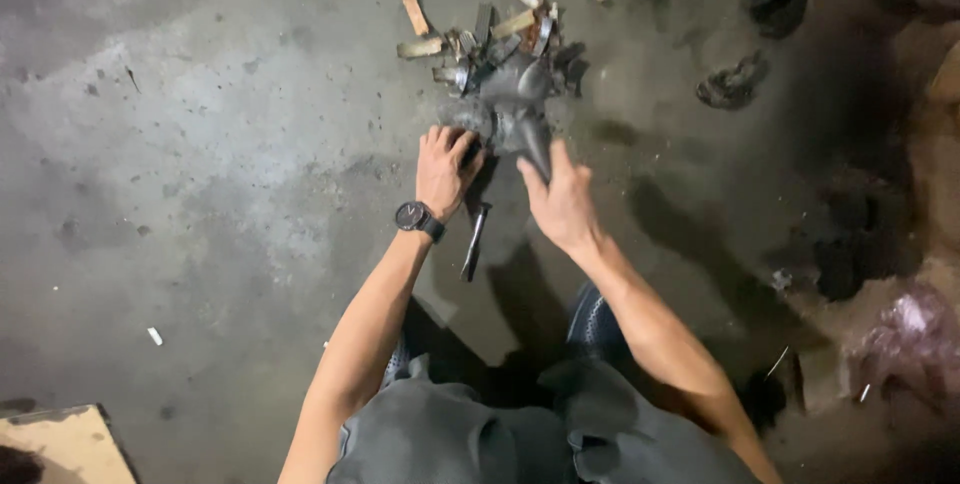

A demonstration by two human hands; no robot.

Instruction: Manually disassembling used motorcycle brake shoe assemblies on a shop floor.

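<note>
Hands (505,179) are gripping the grey metal part (520,114); I am steadying it firmly above the scrap pile (490,34) on the floor (200,144).

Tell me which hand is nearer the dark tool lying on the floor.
Left. The left hand rests just above the dark tool; the right hand is off to its right, gripping a dark metal piece.

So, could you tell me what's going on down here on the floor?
A person crouches over a concrete floor and works with both bare hands at a pile of scraps, wood and dark metal bits. The left hand, with a watch on its wrist, presses on a dark metal part at the pile's near edge. The right hand grips a dark bar sticking out of it. A chisel-like tool lies on the floor between the arms.
</note>
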